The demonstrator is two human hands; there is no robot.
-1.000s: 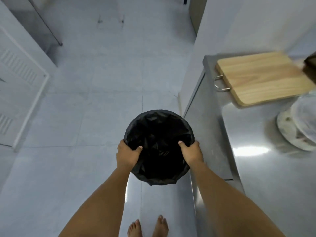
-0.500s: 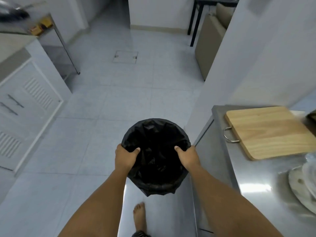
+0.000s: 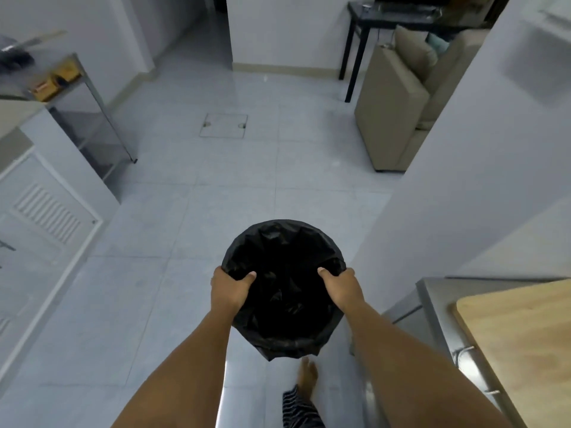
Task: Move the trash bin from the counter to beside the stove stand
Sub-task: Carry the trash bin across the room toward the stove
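Note:
I hold a round trash bin (image 3: 282, 251) lined with a black plastic bag in front of me, above the tiled floor. My left hand (image 3: 230, 291) grips its left rim and my right hand (image 3: 341, 290) grips its right rim, thumbs inside the liner. The steel counter (image 3: 438, 304) is at the lower right, apart from the bin. A metal stove stand (image 3: 102, 118) with thin legs is at the far left, with small yellow items on its top.
A wooden cutting board (image 3: 519, 350) lies on the counter. White cabinet doors (image 3: 43, 230) line the left side. A beige sofa (image 3: 398, 103) and a dark table (image 3: 392, 17) are at the back right. A white wall corner (image 3: 432, 196) juts in on the right. My foot (image 3: 307, 375) is below the bin.
The view has lifted and moved away from the counter, which slid to the lower right. More of the floor, the stove stand and the sofa came into sight. Both hands keep the same grip.

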